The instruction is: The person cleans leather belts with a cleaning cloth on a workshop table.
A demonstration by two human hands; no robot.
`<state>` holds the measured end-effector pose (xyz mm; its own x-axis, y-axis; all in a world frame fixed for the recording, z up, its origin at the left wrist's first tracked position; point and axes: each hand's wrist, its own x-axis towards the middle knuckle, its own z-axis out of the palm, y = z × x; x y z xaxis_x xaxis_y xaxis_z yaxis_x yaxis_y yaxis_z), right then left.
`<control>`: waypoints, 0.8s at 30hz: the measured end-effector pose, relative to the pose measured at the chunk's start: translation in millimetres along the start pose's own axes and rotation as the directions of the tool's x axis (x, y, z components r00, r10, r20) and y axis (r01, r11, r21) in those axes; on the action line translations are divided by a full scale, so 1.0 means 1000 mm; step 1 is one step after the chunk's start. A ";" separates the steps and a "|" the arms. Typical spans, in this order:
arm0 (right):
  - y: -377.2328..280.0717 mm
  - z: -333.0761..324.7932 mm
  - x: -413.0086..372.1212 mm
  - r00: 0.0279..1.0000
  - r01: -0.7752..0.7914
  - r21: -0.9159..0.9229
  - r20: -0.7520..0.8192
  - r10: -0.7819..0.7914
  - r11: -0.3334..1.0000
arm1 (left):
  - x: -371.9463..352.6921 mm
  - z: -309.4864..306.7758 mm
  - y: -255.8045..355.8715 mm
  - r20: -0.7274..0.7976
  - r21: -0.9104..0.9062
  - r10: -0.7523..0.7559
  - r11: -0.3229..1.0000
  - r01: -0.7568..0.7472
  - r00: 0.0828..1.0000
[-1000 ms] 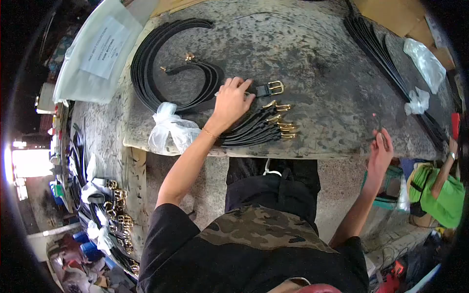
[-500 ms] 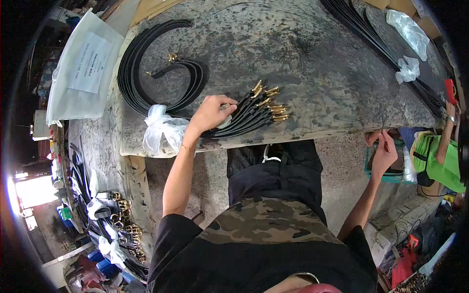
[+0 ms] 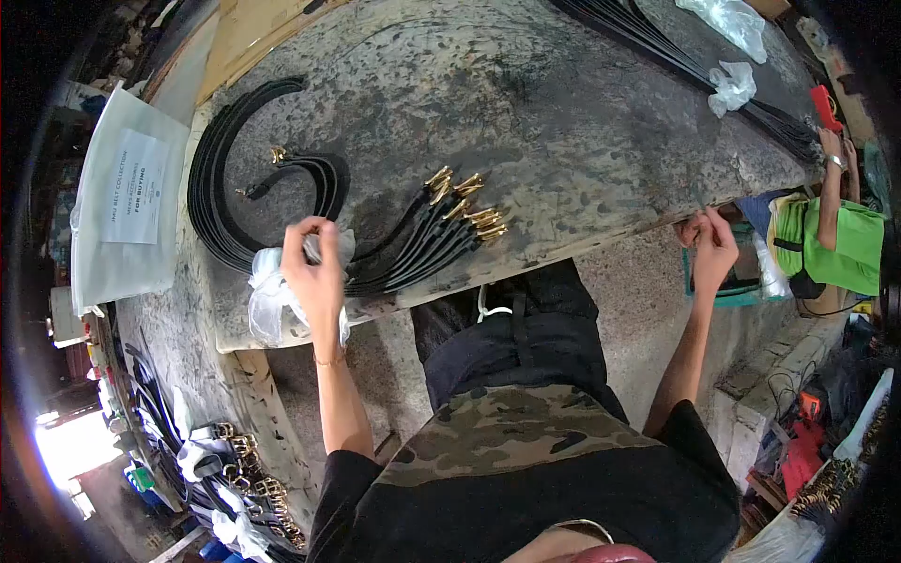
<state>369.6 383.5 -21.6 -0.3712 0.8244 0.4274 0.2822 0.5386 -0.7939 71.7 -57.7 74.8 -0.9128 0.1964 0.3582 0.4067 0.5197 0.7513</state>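
A bundle of black belts (image 3: 413, 251) with gold buckles (image 3: 469, 211) fans out near the table's front edge, its other end curling round at the left. Clear plastic (image 3: 267, 298) is bunched around the bundle. My left hand (image 3: 314, 272) is over this wrapped part, slightly blurred, its fingers curled. A pale piece of plastic (image 3: 346, 246) shows beside those fingers and seems gripped by them. At the table's right front edge, my right hand (image 3: 713, 249) is raised with fingertips pinched together; what they hold is too small to make out.
Another plastic-tied belt bundle (image 3: 657, 47) lies at the back right of the stained table (image 3: 563, 150). A white printed bag (image 3: 127, 202) stands at the left. More buckled belts (image 3: 239, 469) hang lower left. A co-worker in a green garment (image 3: 854, 239) is at the right.
My left hand has moved left along the belts, toward the bunched plastic, with the pale plastic beside it. My right hand stays pinched near the table edge. The camera view has shifted and tilted.
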 end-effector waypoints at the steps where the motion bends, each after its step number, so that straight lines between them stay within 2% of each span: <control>1: 0.005 -0.003 0.003 1.000 0.001 -0.002 -0.002 -0.001 1.000 | -0.004 -0.002 0.003 0.061 0.109 0.056 0.992 -0.063 0.997; 2: 0.011 -0.006 0.006 0.971 -0.218 0.434 0.004 0.241 0.874 | -0.011 0.000 -0.008 0.187 0.266 0.220 0.927 -0.265 0.958; 3: 0.017 -0.008 0.008 0.890 -0.360 0.770 0.114 0.441 0.527 | -0.020 0.001 -0.010 0.324 0.350 0.243 0.867 -0.354 0.914; 4: 0.033 -0.005 0.008 0.848 -0.413 0.847 0.224 0.481 0.333 | -0.030 0.000 -0.005 0.403 0.438 0.173 0.825 -0.356 0.899; 5: 0.050 0.003 0.006 0.845 -0.409 0.851 0.218 0.488 0.329 | -0.038 -0.003 -0.002 0.475 0.521 0.096 0.771 -0.367 0.875; 7: 0.060 0.012 0.002 0.745 -0.653 0.621 0.423 0.516 0.433 | -0.039 -0.015 0.002 0.504 0.486 0.106 0.786 -0.383 0.857; 9: 0.054 0.003 -0.003 0.753 -0.633 0.678 0.426 0.502 0.373 | -0.035 -0.023 0.016 0.519 0.464 0.099 0.802 -0.377 0.849; 11: 0.044 -0.001 -0.004 0.816 -0.500 0.847 0.390 0.426 0.183 | -0.031 -0.021 0.051 0.332 0.292 0.156 0.921 -0.259 0.930; 12: 0.056 0.000 -0.004 0.786 -0.602 0.650 0.380 0.488 0.464 | -0.032 -0.014 0.071 0.316 0.235 0.117 0.952 -0.197 0.942; 13: 0.058 -0.002 -0.005 0.786 -0.599 0.655 0.375 0.491 0.461 | -0.034 0.001 0.079 0.268 0.162 0.204 0.954 -0.253 0.942; 15: 0.060 0.000 -0.008 0.751 -0.634 0.643 0.382 0.538 0.429 | -0.037 0.045 0.102 0.202 -0.065 0.302 0.953 -0.295 0.932; 16: 0.056 -0.002 -0.011 0.783 -0.541 0.760 0.300 0.546 0.359 | -0.036 0.074 0.109 0.173 -0.101 0.346 0.938 -0.333 0.922; 17: 0.059 -0.007 -0.017 0.782 -0.539 0.763 0.298 0.547 0.356 | -0.036 0.107 0.113 0.147 -0.137 0.385 0.920 -0.367 0.911; 19: 0.070 -0.022 -0.025 0.822 -0.432 0.872 0.276 0.499 0.230 | -0.033 0.183 0.123 0.157 -0.297 0.429 0.879 -0.372 0.890; 21: 0.068 -0.044 -0.041 0.813 -0.428 0.856 0.223 0.538 0.292 | -0.040 0.253 0.140 0.220 -0.406 0.413 0.863 -0.302 0.884; 23: 0.085 -0.068 -0.063 0.761 -0.417 0.878 0.196 0.619 0.235 | -0.063 0.338 0.131 0.325 -0.383 0.574 0.806 -0.451 0.751; 24: 0.090 -0.079 -0.074 0.727 -0.405 0.880 0.146 0.671 0.248 | -0.078 0.350 0.148 0.318 -0.430 0.615 0.772 -0.469 0.721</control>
<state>492.4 385.1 -90.5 -0.2092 0.9354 -0.2852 -0.5583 -0.3537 -0.7505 189.3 295.0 -35.6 -0.4204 0.7260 0.5442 0.7584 -0.0481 0.6500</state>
